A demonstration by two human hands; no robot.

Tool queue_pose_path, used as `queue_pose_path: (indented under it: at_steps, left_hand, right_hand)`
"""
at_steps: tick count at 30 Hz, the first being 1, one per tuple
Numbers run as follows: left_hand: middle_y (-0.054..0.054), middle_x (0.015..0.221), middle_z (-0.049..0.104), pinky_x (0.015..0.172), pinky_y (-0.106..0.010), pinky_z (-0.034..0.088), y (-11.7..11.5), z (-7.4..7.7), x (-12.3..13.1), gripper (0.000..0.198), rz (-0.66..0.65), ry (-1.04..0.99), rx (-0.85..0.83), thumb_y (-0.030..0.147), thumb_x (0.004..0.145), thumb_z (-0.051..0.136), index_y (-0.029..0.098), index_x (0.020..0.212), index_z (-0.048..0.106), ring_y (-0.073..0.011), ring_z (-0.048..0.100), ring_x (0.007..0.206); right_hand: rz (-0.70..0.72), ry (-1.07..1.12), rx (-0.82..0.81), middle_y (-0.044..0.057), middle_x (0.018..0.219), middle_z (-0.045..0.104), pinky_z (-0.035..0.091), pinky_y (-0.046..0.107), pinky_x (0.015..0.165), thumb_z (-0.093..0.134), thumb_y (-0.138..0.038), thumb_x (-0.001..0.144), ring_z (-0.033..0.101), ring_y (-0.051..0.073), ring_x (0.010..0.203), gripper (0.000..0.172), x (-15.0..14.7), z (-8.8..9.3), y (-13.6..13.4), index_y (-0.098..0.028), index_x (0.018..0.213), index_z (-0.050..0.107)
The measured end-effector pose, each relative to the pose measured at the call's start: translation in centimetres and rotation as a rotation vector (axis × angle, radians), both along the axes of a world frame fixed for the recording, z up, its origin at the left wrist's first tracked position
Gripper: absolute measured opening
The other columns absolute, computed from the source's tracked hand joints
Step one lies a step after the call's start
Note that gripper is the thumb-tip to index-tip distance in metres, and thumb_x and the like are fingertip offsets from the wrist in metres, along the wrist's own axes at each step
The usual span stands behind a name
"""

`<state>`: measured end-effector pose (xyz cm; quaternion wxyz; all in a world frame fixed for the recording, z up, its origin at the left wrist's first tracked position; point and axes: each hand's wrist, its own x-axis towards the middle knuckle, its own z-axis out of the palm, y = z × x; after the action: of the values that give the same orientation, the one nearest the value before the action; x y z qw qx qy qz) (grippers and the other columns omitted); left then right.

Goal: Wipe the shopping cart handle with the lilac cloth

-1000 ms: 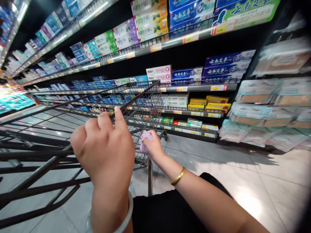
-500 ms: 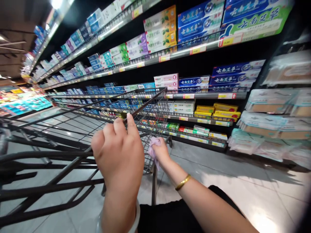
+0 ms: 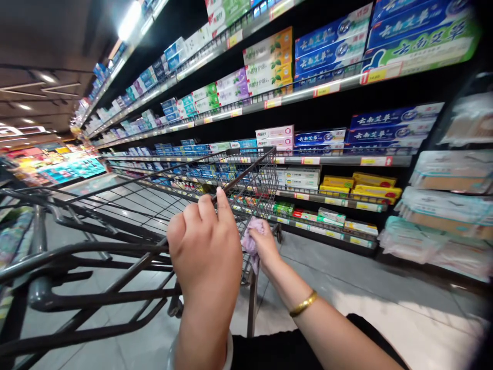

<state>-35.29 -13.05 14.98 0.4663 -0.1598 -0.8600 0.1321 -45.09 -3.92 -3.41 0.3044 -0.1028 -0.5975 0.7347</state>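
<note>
Left hand point(image 3: 206, 252), right hand point(image 3: 265, 244), cart point(image 3: 108, 297) and shelves point(image 3: 339, 160) all sit farther right and lower in the frame than half a second ago, while the hands keep nearly the same place against the cart. Near the middle of the frame, the lilac cloth point(image 3: 251, 242) is bunched in the right hand, pinched under the thumb; it lies at the cart's wire side, below and right of the left fist, though whether it touches the wires I cannot tell. The left hand is closed round the dark rail point(image 3: 248, 172), whose long axis climbs from lower left towards upper right, one finger stretched along it. Of the two hands, the right is the one at the mesh. The cloth looks soft and crumpled, with no clear long axis and a loose tail hanging; the cart is smooth round tubing and thin wire grid, the floor point(image 3: 327, 267) glossy grey tile.
</note>
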Motion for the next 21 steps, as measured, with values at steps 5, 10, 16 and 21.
queue_pose_path:
  at_steps: [5, 10, 16, 21]
  left_hand:
    - [-0.017, 0.112, 0.069, 0.083, -0.047, 0.040, 0.1, 0.0, -0.1, 0.048, -0.018, -0.027, 0.051, 0.016, 0.095, 0.039, 0.014, 0.136, 0.064, -0.0305, 0.056, 0.094]
    - [-0.019, 0.114, 0.067, 0.086, -0.050, 0.039, 0.3, 0.0, 0.0, 0.049, -0.034, -0.088, 0.106, 0.015, 0.096, 0.036, 0.013, 0.138, 0.063, -0.0332, 0.056, 0.098]
    - [-0.017, 0.112, 0.067, 0.086, -0.049, 0.037, 0.0, 0.0, 0.1, 0.048, -0.020, -0.085, 0.072, 0.018, 0.099, 0.035, 0.015, 0.139, 0.062, -0.0312, 0.056, 0.097]
    - [-0.019, 0.114, 0.066, 0.087, -0.051, 0.037, -0.1, 0.2, 0.2, 0.049, -0.042, -0.111, 0.072, 0.018, 0.099, 0.036, 0.015, 0.140, 0.061, -0.0327, 0.057, 0.099]
  right_hand:
    - [0.090, -0.069, -0.157, -0.001, 0.087, 0.071, 0.052, 0.029, 0.072, 0.062, -0.024, 0.063, 0.065, 0.020, 0.079, 0.040, 1.4, 2.2, -0.4, -0.024, 0.103, 0.061]
    - [0.112, 0.154, -0.061, 0.001, 0.101, 0.071, 0.052, 0.031, 0.083, 0.060, -0.022, 0.069, 0.065, 0.019, 0.089, 0.039, 3.3, 6.4, 0.1, -0.025, 0.107, 0.060]
    - [-0.062, 0.039, 0.135, 0.004, 0.107, 0.067, 0.047, 0.039, 0.101, 0.059, -0.015, 0.062, 0.061, 0.023, 0.105, 0.035, 0.9, 3.0, 0.9, -0.024, 0.096, 0.063]
    - [-0.082, -0.034, 0.042, 0.002, 0.095, 0.068, 0.053, 0.035, 0.086, 0.055, -0.015, 0.068, 0.064, 0.020, 0.089, 0.032, -0.4, 2.7, 0.8, -0.022, 0.098, 0.060]
